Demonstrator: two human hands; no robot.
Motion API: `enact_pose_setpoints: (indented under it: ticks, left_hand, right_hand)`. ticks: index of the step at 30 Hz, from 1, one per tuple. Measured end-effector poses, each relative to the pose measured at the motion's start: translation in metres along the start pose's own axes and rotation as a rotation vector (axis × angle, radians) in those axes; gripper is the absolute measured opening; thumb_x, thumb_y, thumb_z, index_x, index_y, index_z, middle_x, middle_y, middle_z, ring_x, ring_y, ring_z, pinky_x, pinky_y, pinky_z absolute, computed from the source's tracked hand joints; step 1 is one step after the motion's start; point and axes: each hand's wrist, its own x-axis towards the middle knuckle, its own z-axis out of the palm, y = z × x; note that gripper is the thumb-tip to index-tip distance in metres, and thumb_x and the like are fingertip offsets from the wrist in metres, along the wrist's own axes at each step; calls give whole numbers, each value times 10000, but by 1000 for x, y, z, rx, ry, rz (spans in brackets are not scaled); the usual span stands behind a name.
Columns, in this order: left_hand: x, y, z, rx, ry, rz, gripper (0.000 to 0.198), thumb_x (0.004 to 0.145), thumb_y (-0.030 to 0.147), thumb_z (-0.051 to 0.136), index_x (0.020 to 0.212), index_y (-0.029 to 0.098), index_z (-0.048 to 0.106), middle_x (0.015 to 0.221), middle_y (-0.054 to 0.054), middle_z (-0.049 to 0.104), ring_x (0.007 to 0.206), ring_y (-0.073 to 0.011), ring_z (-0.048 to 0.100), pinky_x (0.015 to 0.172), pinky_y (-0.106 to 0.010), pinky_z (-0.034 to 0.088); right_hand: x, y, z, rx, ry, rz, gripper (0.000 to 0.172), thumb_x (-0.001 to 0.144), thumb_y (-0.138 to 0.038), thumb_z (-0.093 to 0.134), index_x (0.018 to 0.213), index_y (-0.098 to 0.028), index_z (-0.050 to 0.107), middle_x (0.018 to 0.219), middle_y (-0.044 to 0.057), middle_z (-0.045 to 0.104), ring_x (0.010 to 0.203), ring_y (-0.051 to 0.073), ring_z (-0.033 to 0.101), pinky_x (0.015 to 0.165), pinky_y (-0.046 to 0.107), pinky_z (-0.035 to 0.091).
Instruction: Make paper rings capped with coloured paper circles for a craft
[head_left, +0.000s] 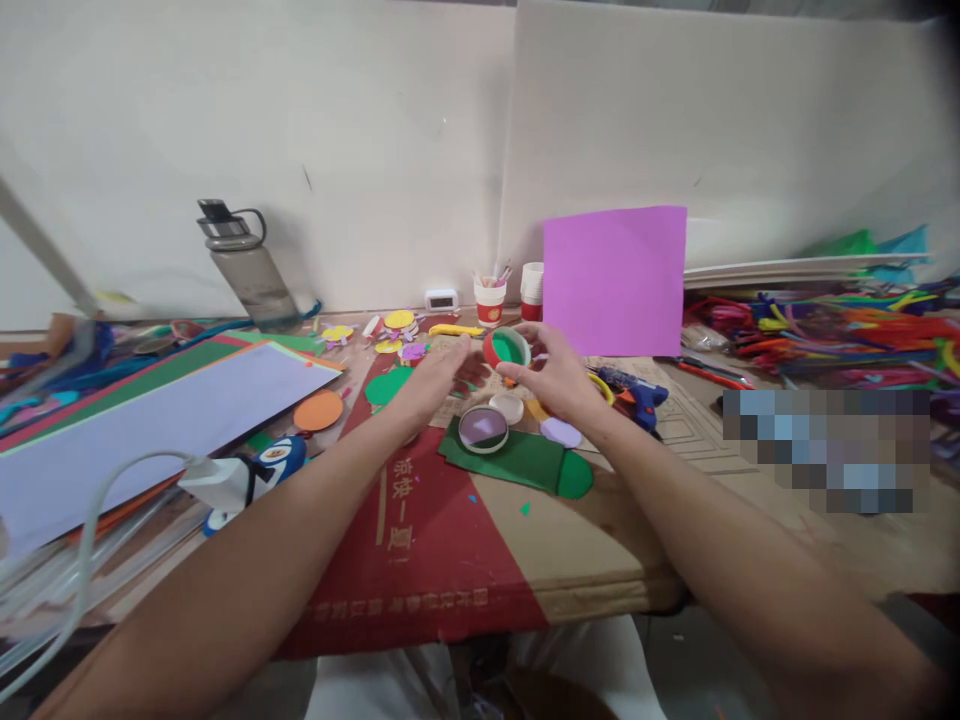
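Both my hands meet over the middle of the table on a red ring (506, 347), a tape roll or lid with green showing inside it. My right hand (553, 378) grips its right side with fingers curled round the rim. My left hand (442, 375) reaches to its left side, fingers touching or close to the rim. Just below lie another ring (483, 428) with purple inside, a small white disc (508, 407), and green paper shapes (525, 460) on flattened red and brown cardboard (450, 550).
A purple sheet (615, 280) stands behind my hands. Paper cups (490, 300), a grey water bottle (247, 265), coloured paper circles (318, 410), a blue glue gun (637, 392), large paper sheets (150, 420) at left and a pile of pipe cleaners (825, 330) at right surround the area.
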Motion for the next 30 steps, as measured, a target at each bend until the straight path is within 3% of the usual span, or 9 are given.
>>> enact_pose_setpoints:
  ticks: [3, 5, 11, 15, 18, 20, 23, 27, 30]
  left_hand:
    - [-5, 1, 10, -351, -220, -157, 473, 903, 555, 471, 1014, 146, 680, 818, -105, 694, 722, -189, 653, 662, -287, 503]
    - [-8, 0, 16, -471, -269, -222, 447, 927, 522, 448, 1077, 152, 651, 824, -105, 696, 717, -187, 665, 693, -312, 524]
    - [-10, -7, 22, -610, -193, -232, 341, 949, 430, 455, 1003, 153, 647, 757, -71, 677, 605, -153, 629, 624, -295, 528]
    - [-6, -7, 18, -653, -155, -174, 312, 926, 423, 508, 965, 144, 642, 801, -82, 685, 689, -178, 662, 562, -256, 484]
    - [-3, -7, 13, -652, -73, -144, 327, 891, 459, 560, 967, 150, 632, 842, -77, 697, 699, -178, 666, 529, -240, 454]
    - [-1, -7, 9, -646, 9, -131, 339, 870, 486, 583, 922, 153, 624, 818, -61, 696, 647, -159, 649, 500, -231, 431]
    - [1, -7, 5, -647, 104, -99, 359, 846, 520, 601, 858, 161, 609, 747, -41, 682, 597, -149, 627, 489, -233, 423]
    - [2, -4, 4, -671, 119, -70, 350, 833, 511, 621, 877, 163, 615, 756, -43, 689, 578, -144, 616, 506, -244, 439]
    - [1, -1, 3, -694, 115, -55, 301, 830, 459, 637, 887, 164, 616, 764, -31, 686, 590, -154, 633, 492, -247, 430]
  right_hand:
    - [-6, -6, 7, -22, 14, -49, 481, 708, -397, 767, 1117, -233, 573, 1156, 78, 606, 988, 221, 572, 842, 397, 481]
    - [-8, -8, 10, -38, 30, -68, 486, 705, -389, 777, 1115, -235, 566, 1143, 75, 604, 1010, 226, 564, 842, 391, 476]
    - [-5, -5, 9, -74, -17, -155, 494, 686, -407, 798, 1095, -234, 583, 1124, 72, 602, 1051, 236, 547, 862, 381, 462]
    - [5, -7, -15, -150, -53, -62, 377, 894, -474, 540, 1155, -204, 564, 1153, 96, 622, 997, 211, 587, 839, 354, 467]
    - [10, -7, -35, -587, -176, 164, 364, 944, -427, 435, 1076, -138, 612, 1046, 149, 672, 955, 251, 628, 819, 369, 463]
    - [10, -5, -39, -887, -367, 323, 368, 920, -390, 468, 1060, -93, 633, 1026, 211, 682, 977, 310, 647, 814, 396, 467]
    - [8, 1, -33, -1071, -550, 382, 310, 882, -304, 516, 1052, -82, 650, 1100, 251, 667, 1056, 339, 641, 851, 395, 470]
    - [5, 7, -21, -1087, -516, 386, 338, 873, -255, 516, 1144, -72, 600, 1115, 257, 661, 1075, 332, 641, 848, 388, 484]
    - [6, 9, -25, -1063, -446, 396, 401, 867, -293, 529, 1191, -57, 550, 1039, 238, 681, 995, 313, 671, 781, 361, 501]
